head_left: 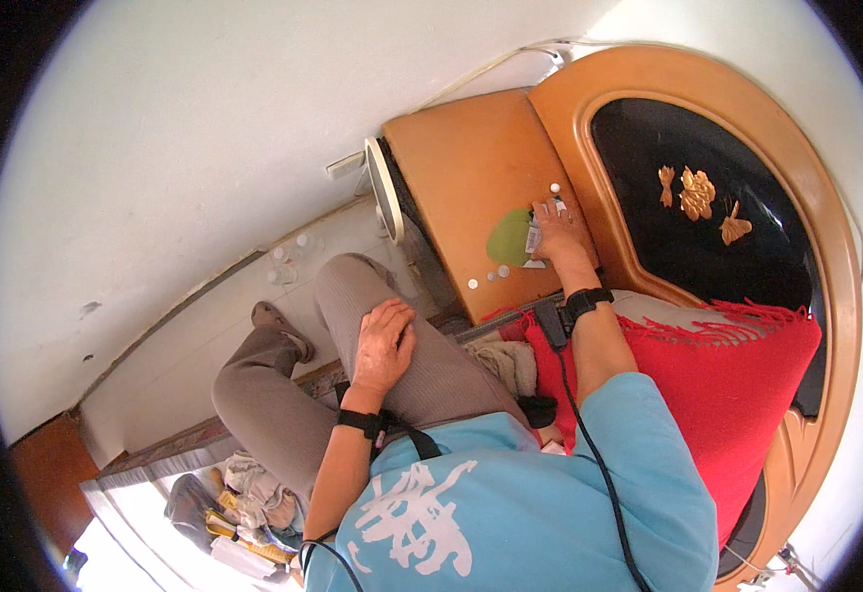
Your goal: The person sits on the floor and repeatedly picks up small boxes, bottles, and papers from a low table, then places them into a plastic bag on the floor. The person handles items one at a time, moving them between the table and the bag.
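Note:
My right hand (562, 235) reaches over the brown wooden cabinet top (451, 158). Its fingers curl over a small item with a white barcode label (532, 240), mostly covered by the hand, so its kind is unclear. Against it on the left lies a flat green piece (506, 239) with a rounded edge. A white round cap (555, 187) sits just beyond the fingers. Several more small round pieces, one a white disc (473, 284), lie near the cabinet's front edge. My left hand (384, 343) rests flat on my thigh, holding nothing.
A round white-rimmed mirror (384, 192) stands at the cabinet's left side. The curved wooden headboard (639, 74) rises at the right, beside a red fringed cloth (688, 395). Clear bottles or jars (282, 266) stand on the floor. Clothes (254, 488) are piled at lower left.

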A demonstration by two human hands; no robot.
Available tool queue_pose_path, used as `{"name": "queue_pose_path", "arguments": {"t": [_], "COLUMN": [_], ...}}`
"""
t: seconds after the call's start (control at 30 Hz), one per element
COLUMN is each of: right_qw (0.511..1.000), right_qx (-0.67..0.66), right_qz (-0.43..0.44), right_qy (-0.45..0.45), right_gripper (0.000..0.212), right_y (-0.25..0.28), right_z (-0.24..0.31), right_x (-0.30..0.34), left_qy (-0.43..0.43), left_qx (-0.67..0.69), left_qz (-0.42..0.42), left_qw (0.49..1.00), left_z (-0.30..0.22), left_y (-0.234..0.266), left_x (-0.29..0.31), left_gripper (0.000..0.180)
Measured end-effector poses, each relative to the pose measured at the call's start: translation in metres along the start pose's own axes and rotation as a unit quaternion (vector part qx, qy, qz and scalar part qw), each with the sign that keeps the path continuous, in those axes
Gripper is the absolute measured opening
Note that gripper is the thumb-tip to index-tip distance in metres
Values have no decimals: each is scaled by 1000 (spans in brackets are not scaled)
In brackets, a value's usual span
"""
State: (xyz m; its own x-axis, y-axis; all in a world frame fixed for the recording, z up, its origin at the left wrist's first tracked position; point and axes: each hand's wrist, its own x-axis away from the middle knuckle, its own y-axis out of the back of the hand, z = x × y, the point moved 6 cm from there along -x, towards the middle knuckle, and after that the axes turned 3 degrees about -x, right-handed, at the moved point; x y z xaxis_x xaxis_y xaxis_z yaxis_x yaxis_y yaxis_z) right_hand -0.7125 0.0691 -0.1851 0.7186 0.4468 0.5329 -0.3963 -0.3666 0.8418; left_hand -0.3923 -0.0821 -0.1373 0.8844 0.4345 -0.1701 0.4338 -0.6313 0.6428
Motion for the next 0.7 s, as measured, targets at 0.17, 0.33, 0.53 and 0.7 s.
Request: {"name": "queue_pose_path", "arguments": {"t": [0.17, 0.33, 0.53, 0.7], "right_qw": [999, 998, 994, 993], "right_qx": [26, 13, -45, -60], "right_qz": [-40, -42, -86, -85], "right_qy": [23, 42, 55, 58], "right_gripper": [87, 82, 78, 76], "right_y": [3, -6, -13, -18], "right_z": [4, -7, -10, -16], "right_x": [3, -1, -1, 2], "left_qy": [1, 2, -6, 1], "left_qx": [10, 10, 14, 14], "left_qz": [-11, -9, -25, -15], "left_qw": [1000, 1000, 1000, 1000], "left_z": [2, 3, 5, 7], "left_y": [3, 2, 3, 2], "left_x": [0, 2, 3, 4], "left_gripper": [19, 19, 20, 19]}}
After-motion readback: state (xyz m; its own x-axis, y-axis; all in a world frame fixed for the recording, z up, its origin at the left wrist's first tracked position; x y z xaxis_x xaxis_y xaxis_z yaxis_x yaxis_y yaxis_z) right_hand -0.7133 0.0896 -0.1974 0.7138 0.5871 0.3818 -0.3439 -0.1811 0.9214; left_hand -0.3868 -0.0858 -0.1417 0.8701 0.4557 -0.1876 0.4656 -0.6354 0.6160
